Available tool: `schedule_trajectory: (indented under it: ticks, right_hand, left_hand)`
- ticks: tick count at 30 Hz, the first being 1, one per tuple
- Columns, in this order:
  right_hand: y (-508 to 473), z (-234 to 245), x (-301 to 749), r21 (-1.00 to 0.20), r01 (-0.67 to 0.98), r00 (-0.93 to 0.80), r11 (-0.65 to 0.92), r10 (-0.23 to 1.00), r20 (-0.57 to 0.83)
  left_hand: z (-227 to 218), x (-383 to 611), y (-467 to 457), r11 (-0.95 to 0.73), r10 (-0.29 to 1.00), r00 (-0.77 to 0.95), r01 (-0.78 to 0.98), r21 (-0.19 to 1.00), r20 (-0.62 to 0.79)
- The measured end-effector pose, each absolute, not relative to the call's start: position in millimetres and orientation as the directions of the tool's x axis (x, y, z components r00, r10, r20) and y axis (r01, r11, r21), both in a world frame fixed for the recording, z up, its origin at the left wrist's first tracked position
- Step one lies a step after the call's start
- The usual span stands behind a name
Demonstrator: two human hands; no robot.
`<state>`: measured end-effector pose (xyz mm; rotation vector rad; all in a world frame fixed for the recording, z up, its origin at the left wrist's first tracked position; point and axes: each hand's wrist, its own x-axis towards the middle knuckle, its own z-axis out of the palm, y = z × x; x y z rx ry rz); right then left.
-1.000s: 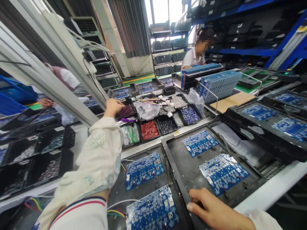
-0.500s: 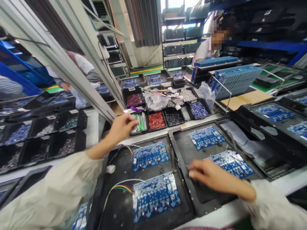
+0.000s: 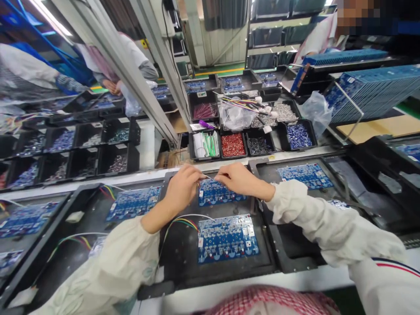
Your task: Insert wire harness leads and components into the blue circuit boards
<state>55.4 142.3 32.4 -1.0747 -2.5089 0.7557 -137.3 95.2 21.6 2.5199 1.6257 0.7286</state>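
The left hand's [image 3: 185,188] fingers pinch one end of a thin, pale wire [image 3: 206,176]; the right hand's [image 3: 239,180] fingers are bunched at its other end, though whether they grip it I cannot tell. Just under both sets of fingers lies a blue rectangular circuit board [image 3: 221,199], in a flat black tray [image 3: 183,271]. A second blue circuit board [image 3: 228,240] lies nearer the wearer than the fingers. Beyond the fingers stands a black plastic bin of small red components [image 3: 232,145].
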Motion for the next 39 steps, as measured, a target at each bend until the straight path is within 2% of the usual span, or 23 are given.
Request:
schedule_trajectory:
  ticks: [2, 5, 7, 11, 14, 18, 20, 22, 27, 32, 39]
  right_hand:
    - [146, 26, 55, -0.631, 0.546, -0.686, 0.551, 0.727, 0.041]
    - [152, 11, 48, -0.645, 0.550, -0.691, 0.531, 0.723, 0.006]
    - [153, 5, 42, -0.647, 0.556, -0.680, 0.522, 0.733, 0.007]
    - [151, 3, 36, -0.667, 0.540, -0.659, 0.513, 0.751, 0.043]
    - [150, 5, 39, -0.677, 0.516, -0.701, 0.525, 0.713, 0.018]
    - [154, 2, 39, -0.592, 0.609, -0.722, 0.528, 0.678, -0.138]
    - [158, -3, 35, -0.575, 0.639, -0.690, 0.510, 0.710, -0.137]
    - [160, -9, 31, -0.604, 0.638, -0.651, 0.477, 0.754, -0.091]
    - [160, -22, 29, -0.668, 0.626, -0.591, 0.401, 0.804, -0.071]
    - [160, -25, 32, -0.690, 0.590, -0.611, 0.420, 0.791, -0.041]
    - [160, -24, 33, -0.682, 0.607, -0.590, 0.407, 0.806, -0.045]
  left_hand:
    - [16, -139, 93, -0.423, 0.876, 0.356, 0.892, 0.162, 0.327]
    - [7, -136, 93, -0.320, 0.927, 0.283, 0.939, 0.124, 0.247]
    - [4, -133, 93, -0.307, 0.933, 0.282, 0.947, 0.088, 0.224]
    - [3, -134, 91, -0.311, 0.912, 0.304, 0.950, -0.018, 0.277]
    - [1, -134, 90, -0.290, 0.923, 0.254, 0.953, 0.089, 0.288]
    - [-5, -128, 97, -0.184, 0.979, 0.138, 0.916, 0.357, 0.151]
    - [-7, -123, 103, -0.098, 0.995, 0.077, 0.885, 0.456, 0.064]
    - [-9, -120, 109, -0.046, 0.999, 0.042, 0.862, 0.505, 0.020]
    - [-13, -118, 115, -0.049, 0.999, 0.038, 0.836, 0.546, 0.032]
    - [-15, -120, 115, -0.045, 0.999, 0.028, 0.828, 0.559, 0.039]
    - [-24, -119, 112, -0.116, 0.993, 0.108, 0.899, 0.423, 0.042]
